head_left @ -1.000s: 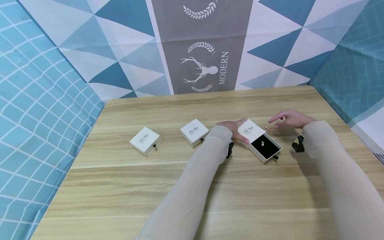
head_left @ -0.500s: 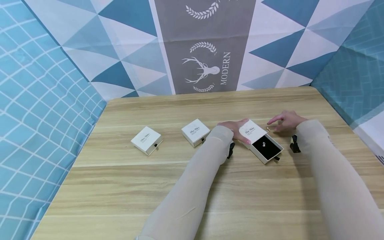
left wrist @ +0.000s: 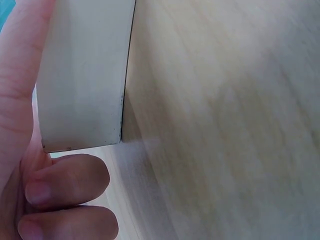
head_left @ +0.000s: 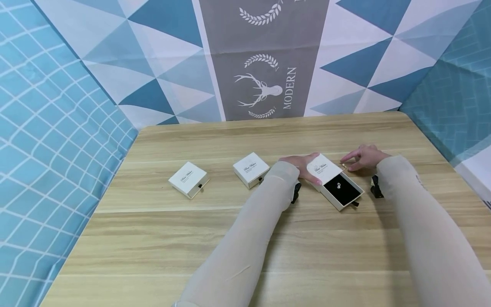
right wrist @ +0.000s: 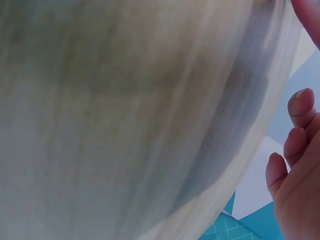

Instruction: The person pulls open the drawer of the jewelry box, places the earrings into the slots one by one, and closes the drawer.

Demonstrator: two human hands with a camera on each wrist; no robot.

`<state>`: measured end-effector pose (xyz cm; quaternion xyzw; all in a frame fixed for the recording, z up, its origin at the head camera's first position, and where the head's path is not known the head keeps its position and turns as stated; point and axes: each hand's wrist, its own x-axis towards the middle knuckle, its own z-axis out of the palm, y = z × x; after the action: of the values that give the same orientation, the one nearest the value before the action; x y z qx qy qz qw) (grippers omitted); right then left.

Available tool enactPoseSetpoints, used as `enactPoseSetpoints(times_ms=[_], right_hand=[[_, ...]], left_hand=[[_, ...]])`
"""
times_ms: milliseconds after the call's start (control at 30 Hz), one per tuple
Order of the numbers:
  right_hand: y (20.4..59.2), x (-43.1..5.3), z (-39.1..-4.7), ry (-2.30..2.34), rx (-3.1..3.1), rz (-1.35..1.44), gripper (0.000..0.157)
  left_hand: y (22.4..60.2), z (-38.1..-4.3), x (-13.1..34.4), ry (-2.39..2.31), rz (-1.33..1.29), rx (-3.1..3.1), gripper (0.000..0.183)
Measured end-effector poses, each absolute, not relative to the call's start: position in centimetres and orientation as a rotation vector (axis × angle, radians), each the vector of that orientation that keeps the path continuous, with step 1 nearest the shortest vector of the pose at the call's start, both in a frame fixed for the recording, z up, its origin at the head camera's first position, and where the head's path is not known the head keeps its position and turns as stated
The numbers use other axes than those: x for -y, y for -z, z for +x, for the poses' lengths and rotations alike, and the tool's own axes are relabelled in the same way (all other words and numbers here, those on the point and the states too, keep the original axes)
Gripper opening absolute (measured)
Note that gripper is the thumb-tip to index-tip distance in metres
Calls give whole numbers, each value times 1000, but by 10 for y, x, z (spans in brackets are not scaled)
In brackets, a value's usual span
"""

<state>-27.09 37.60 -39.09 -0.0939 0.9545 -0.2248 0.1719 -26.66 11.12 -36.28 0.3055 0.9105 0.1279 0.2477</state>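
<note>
In the head view, my left hand (head_left: 301, 164) grips the sleeve of a white gift box (head_left: 324, 169) by its left side and back corner. The left wrist view shows my fingers (left wrist: 67, 180) curled around the box's end (left wrist: 85, 75). The box's drawer is pulled out toward the front right, showing a black lining (head_left: 347, 192) and a small shiny earring-like piece (head_left: 339, 186) in it. My right hand (head_left: 365, 157) reaches to a tiny gold-coloured piece (head_left: 342, 165) at the box's right edge, index fingertip at or just beside it; contact is unclear.
Two more white boxes stand closed on the wooden table (head_left: 184, 247): one (head_left: 251, 169) left of my left hand, another (head_left: 189, 180) farther left. Each has a dark pull tab. Patterned cloth (head_left: 264, 59) hangs behind the table.
My right hand has moved slightly left and down toward the tiny gold-coloured piece, its fingers drawing closer together. My left hand keeps its grip on the box. The head view has shifted slightly.
</note>
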Motion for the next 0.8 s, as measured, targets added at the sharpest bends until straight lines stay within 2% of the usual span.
enactPoseSetpoints(times_ms=[467,800], right_hand=[[394,-378,-270,549,-2778,-348,33],[391,-377,-267,535,-2763,-341,37]], left_hand=[[363,-266,-110,-363,814,-2494,100],[365,-268,-113,-324,782,-2496,101]])
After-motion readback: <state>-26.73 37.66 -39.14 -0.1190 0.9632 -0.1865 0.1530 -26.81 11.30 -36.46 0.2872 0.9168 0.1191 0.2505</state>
